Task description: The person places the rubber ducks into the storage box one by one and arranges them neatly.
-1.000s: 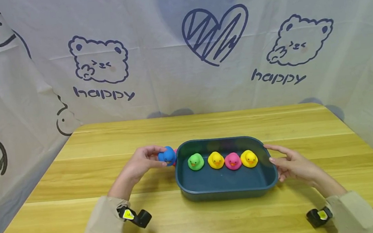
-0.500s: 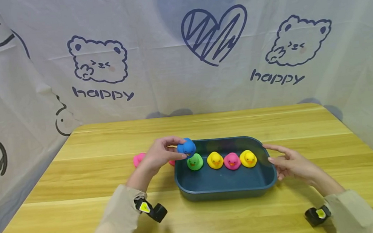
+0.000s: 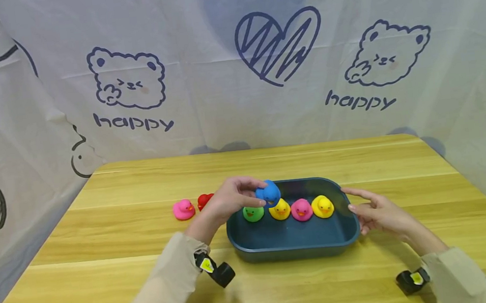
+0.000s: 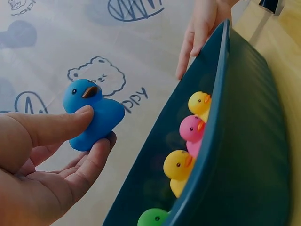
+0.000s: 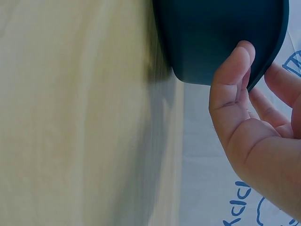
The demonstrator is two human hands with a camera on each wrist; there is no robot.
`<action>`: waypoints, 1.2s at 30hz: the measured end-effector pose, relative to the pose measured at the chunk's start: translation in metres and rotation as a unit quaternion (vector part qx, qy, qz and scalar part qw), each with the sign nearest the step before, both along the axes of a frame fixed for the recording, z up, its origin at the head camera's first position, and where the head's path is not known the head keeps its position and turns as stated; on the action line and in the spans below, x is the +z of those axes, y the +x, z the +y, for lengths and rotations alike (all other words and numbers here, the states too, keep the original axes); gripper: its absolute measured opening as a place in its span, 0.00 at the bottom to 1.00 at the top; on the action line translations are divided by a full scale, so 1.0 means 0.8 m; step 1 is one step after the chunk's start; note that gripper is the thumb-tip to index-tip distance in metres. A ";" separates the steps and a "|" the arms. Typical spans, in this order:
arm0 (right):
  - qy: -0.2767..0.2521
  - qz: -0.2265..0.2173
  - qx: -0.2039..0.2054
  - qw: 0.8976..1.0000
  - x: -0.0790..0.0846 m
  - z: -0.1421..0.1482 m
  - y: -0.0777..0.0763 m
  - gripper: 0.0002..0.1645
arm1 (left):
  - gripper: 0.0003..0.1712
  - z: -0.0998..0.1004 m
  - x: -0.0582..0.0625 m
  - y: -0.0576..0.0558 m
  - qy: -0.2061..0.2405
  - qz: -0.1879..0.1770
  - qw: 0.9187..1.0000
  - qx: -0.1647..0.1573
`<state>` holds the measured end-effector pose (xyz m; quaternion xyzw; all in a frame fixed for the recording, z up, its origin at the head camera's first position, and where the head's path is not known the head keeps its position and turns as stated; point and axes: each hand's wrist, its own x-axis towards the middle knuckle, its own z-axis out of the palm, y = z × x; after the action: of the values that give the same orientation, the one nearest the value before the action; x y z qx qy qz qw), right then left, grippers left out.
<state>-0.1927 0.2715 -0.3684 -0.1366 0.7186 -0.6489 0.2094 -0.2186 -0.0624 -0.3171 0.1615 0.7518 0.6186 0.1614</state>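
Observation:
My left hand (image 3: pixel 230 197) pinches a blue rubber duck (image 4: pixel 91 113) between thumb and fingers. In the head view the duck is over the back of a dark teal bin (image 3: pixel 298 252), overlapping one yellow duck. Inside the bin stand, left to right, a green duck (image 3: pixel 253 213), a yellow duck (image 3: pixel 280 211), a pink duck (image 3: pixel 302 210) and another yellow duck (image 3: pixel 322 207), roughly in a row. My right hand (image 3: pixel 378 214) rests with spread fingers against the bin's right end. In the right wrist view, its thumb (image 5: pixel 233 66) lies along the outer wall.
Left of the bin, a pink duck (image 3: pixel 184 209) sits on the wooden table (image 3: pixel 105 274). Beside it is a red duck (image 3: pixel 205 201), partly hidden behind my left hand. A printed cloth (image 3: pixel 218 85) hangs behind the table.
My left hand has lifted the blue duck from left of the bin and carried it rightward over the bin. The red and pink ducks on the table have come into view. My right hand stays put.

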 end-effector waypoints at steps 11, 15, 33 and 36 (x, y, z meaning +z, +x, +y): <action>0.010 0.003 -0.003 1.000 0.000 0.000 0.001 0.38 | 0.17 0.029 -0.007 0.000 -0.001 -0.015 1.000 -0.024; 0.009 0.005 -0.004 1.000 -0.001 0.000 0.001 0.37 | 0.16 0.040 -0.012 -0.001 0.000 -0.031 0.999 -0.039; 0.002 0.005 -0.003 1.000 -0.003 0.002 0.000 0.38 | 0.15 0.086 -0.037 0.000 0.010 -0.077 0.994 -0.072; 0.004 0.001 -0.007 1.000 -0.003 0.001 0.000 0.38 | 0.15 0.092 -0.040 0.002 0.009 -0.084 0.994 -0.073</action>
<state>-0.1923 0.2723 -0.3705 -0.1318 0.7226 -0.6470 0.2048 -0.2174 0.0114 -0.3494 0.1648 0.7165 0.6231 0.2671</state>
